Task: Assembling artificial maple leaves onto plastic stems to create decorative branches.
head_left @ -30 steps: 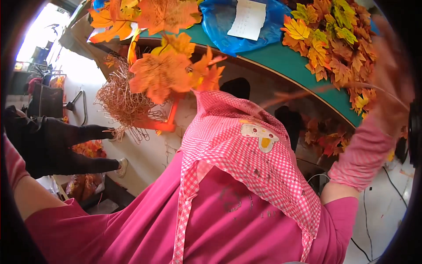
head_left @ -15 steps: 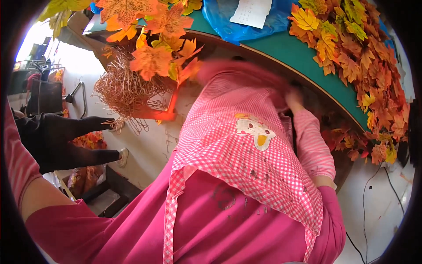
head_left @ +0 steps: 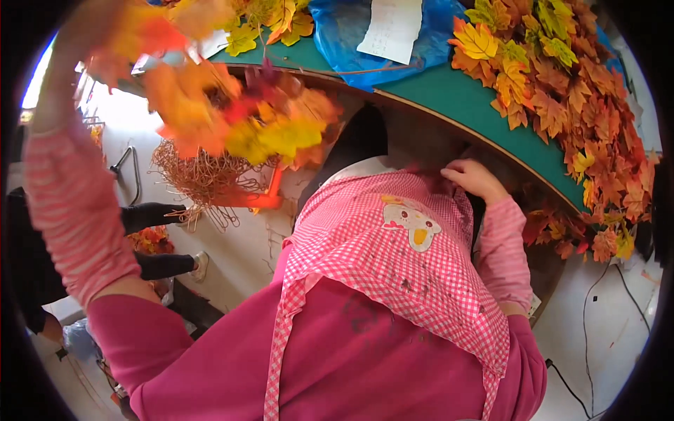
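Observation:
My left hand (head_left: pixel 77 42) is raised at the upper left, smeared by motion, its fingers not readable. Blurred orange and red artificial maple leaves (head_left: pixel 144 38) are right beside it. More orange, red and yellow leaves (head_left: pixel 274 133) hang below, over the table's left end, also blurred. My right hand (head_left: pixel 477 179) is below the table's front edge, beside the far end of my pink checked apron (head_left: pixel 414 259). Its fingers are curled together near something dark and blurred, which I cannot make out.
A green table (head_left: pixel 484 116) curves across the top, bearing a blue plastic bag (head_left: pixel 330 35), a white paper slip (head_left: pixel 390 31) and a heap of autumn leaves (head_left: pixel 590 105). Copper-coloured wires (head_left: pixel 203 182) bundle on an orange stand (head_left: pixel 265 199). A person in dark trousers (head_left: pixel 165 265) is at left.
My left arm has come into view and swung upward. The leaves at upper left have shifted and spread lower. The apron's far end has dropped back, baring a dark trouser leg.

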Available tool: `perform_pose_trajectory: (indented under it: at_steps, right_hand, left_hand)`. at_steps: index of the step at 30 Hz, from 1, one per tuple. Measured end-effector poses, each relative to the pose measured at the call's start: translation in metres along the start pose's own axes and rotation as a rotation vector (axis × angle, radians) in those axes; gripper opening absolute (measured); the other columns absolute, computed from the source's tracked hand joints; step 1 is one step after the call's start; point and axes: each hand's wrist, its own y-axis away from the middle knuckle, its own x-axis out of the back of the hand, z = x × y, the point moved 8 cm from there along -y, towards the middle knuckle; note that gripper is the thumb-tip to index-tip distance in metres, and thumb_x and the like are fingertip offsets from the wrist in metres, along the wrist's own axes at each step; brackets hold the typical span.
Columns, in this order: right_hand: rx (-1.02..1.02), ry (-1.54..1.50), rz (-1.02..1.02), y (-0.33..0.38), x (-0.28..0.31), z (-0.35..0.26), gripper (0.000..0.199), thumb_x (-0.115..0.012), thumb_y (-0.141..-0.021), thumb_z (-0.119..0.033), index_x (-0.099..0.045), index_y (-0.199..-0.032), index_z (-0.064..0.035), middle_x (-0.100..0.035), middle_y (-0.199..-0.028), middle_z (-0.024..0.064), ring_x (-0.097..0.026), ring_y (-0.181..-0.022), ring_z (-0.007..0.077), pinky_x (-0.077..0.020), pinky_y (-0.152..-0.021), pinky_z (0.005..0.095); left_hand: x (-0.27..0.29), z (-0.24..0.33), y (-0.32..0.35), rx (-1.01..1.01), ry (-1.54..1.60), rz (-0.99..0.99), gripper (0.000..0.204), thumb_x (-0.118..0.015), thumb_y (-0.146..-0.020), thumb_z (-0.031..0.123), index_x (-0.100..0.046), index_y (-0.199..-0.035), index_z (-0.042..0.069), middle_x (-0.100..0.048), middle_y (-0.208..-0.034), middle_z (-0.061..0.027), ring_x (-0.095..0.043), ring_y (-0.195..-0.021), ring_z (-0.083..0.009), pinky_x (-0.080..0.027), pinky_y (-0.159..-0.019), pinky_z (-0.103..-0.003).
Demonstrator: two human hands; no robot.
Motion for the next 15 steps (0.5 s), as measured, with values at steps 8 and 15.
perform_pose_trajectory:
  at_steps: [8, 15]
  right_hand:
    - [0.688, -0.301, 0.716, 0.133, 0.096, -0.198, 0.007, -0.062, -0.090, -0.009, -0.063, -0.092, -0.0016, -0.062, -0.090, 0.0020, -0.058, -0.079, 0.0089, -0.0450, -0.068, 0.0212]
    - [0.765, 0.498, 0.815, 0.014, 0.047, -0.288, 0.021, -0.067, -0.084, -0.017, -0.065, -0.103, -0.0069, -0.064, -0.108, 0.0095, -0.059, -0.101, 0.0290, -0.0486, -0.082, 0.0351]
  left_hand:
    - [-0.145, 0.020, 0.063, -0.337, -0.162, -0.357, 0.024, -0.058, -0.092, 0.003, -0.064, -0.114, -0.003, -0.069, -0.107, -0.0090, -0.064, -0.094, -0.0117, -0.049, -0.085, -0.024]
    - [-0.080, 0.003, 0.078, -0.250, -0.121, -0.072, 0.028, -0.057, -0.094, 0.004, -0.059, -0.119, -0.007, -0.067, -0.112, -0.0129, -0.062, -0.103, -0.0148, -0.046, -0.091, -0.024]
